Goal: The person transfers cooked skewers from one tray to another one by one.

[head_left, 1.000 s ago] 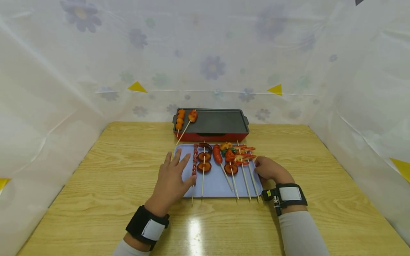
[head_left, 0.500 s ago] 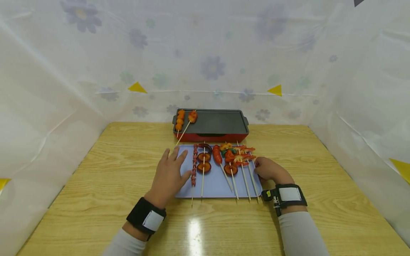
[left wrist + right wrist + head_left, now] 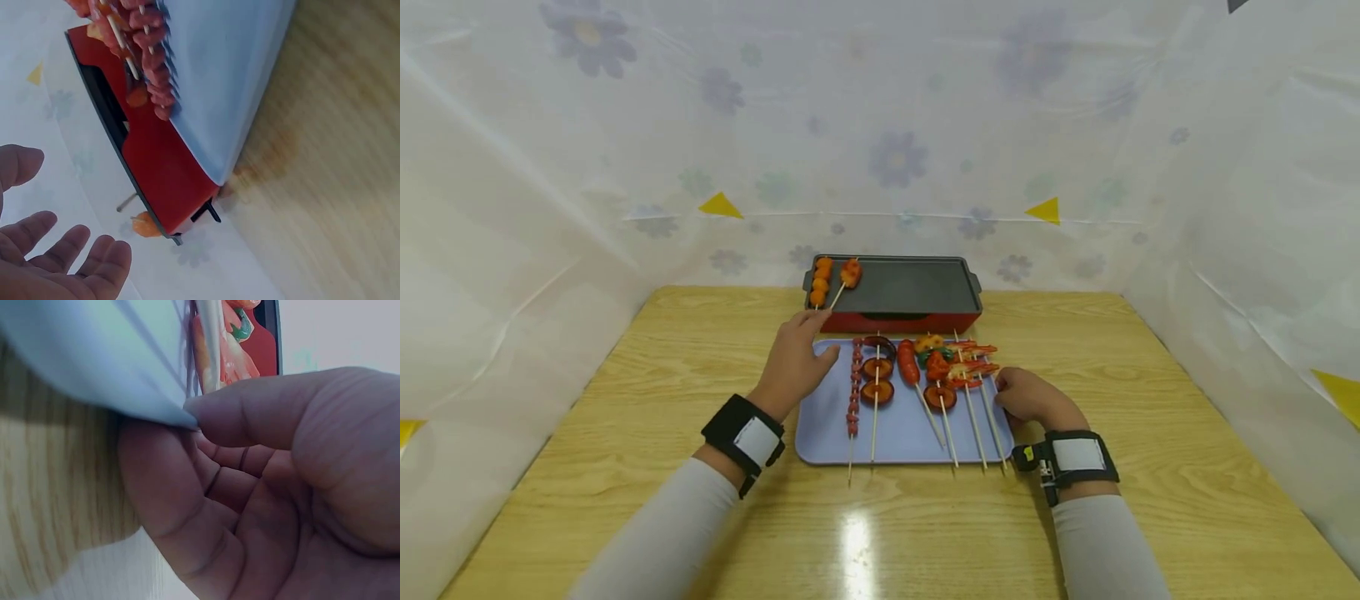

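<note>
My left hand [image 3: 793, 357] reaches past the left end of the lavender tray [image 3: 831, 433], fingertips by the near left corner of the grill [image 3: 917, 285]. It overlaps the stick of a browned meat skewer [image 3: 851, 273] lying across the grill's edge. In the left wrist view its fingers [image 3: 106, 269] are spread, with nothing between them and the thumb. My right hand [image 3: 1036, 397] pinches the tray's right rim, thumb on top and a curled finger [image 3: 159, 481] underneath, as the right wrist view shows. A skewer of orange balls [image 3: 820, 283] lies at the grill's left end.
On the tray lie a thin pink meat skewer [image 3: 853, 392], a mushroom-slice skewer [image 3: 877, 392], a sausage skewer [image 3: 908, 362], a mixed skewer [image 3: 938, 367] and shrimp skewers [image 3: 973, 368]. Several sticks jut over its near edge. A flowered sheet [image 3: 895, 158] hangs behind the wooden table [image 3: 700, 350].
My left hand has moved forward from the tray's left side to the grill's near left corner, uncovering that end of the tray. The right hand keeps its place on the rim.
</note>
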`<state>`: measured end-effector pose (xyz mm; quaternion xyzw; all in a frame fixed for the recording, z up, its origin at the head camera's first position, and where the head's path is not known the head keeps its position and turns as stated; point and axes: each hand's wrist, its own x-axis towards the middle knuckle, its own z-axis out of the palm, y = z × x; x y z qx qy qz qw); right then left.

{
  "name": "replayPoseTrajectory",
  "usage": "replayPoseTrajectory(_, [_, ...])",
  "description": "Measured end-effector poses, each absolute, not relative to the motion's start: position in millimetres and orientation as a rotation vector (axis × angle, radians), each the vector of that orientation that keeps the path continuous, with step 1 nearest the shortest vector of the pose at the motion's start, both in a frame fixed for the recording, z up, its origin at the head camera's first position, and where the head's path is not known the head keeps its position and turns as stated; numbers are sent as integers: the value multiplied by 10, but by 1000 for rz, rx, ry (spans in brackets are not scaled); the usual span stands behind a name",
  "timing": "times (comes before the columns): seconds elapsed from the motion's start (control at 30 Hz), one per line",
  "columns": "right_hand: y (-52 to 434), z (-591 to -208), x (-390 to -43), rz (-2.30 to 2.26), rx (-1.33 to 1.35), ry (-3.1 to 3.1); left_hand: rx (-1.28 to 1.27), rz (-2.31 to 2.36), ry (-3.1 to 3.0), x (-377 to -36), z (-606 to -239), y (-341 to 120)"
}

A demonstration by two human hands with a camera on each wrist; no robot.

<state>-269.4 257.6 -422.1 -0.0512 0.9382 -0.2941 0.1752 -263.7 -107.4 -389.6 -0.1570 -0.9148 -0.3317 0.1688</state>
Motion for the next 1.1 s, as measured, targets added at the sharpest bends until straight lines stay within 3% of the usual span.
replayPoseTrajectory(0.67, [2576,-4217,-2703,-821,-144,2658,-587,-369,-2813,-3026,-3728,-1018])
replayPoseTrajectory(1.1, [2590,-4234,-2717,-827,-152,2649,-468,-370,-2942,-3231,-3787,-944])
